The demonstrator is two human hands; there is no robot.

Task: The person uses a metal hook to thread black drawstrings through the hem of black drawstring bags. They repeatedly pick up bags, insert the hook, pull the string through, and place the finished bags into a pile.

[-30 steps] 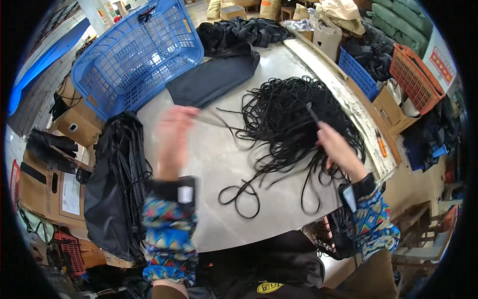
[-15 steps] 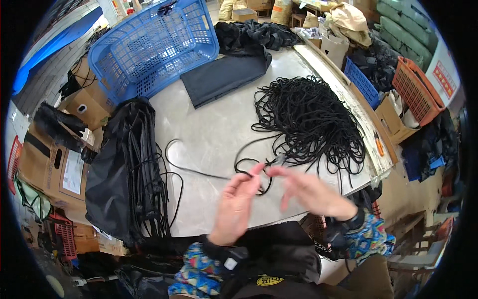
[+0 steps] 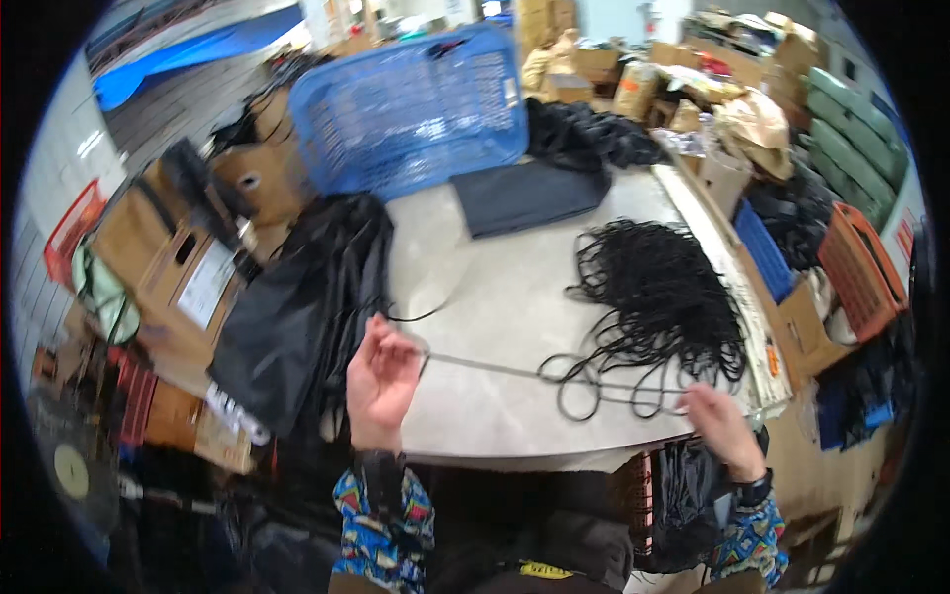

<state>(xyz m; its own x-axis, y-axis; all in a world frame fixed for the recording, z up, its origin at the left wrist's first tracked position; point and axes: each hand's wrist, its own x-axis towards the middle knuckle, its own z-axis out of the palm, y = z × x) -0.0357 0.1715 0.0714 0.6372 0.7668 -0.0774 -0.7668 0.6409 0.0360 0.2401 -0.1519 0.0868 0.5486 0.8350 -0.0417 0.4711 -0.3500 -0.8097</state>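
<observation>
A thin black cord (image 3: 485, 366) is stretched nearly straight across the table between my two hands. My left hand (image 3: 384, 386), fingers closed, grips its left end beside the stack of black fabric bags (image 3: 307, 297). At the table's front right, my right hand (image 3: 720, 426) pinches the cord, its fingers slightly blurred. Loose loops of cord lie just left of the right hand. Beyond that hand spreads a big tangled heap of black cord (image 3: 658, 287). Whether the right hand holds anything besides the cord cannot be made out.
Folded black fabric (image 3: 534, 198) lies at the back of the pale table (image 3: 495, 287), in front of a tilted blue plastic basket (image 3: 416, 119). Cardboard boxes (image 3: 183, 277) stand on the left. An orange-handled tool (image 3: 772, 358) rests on the right edge ledge, near an orange crate (image 3: 861, 262).
My hands have moved apart from the middle, left hand to the bags and right hand to the right, drawing the cord out between them. The view has shifted, with the table lower and further right.
</observation>
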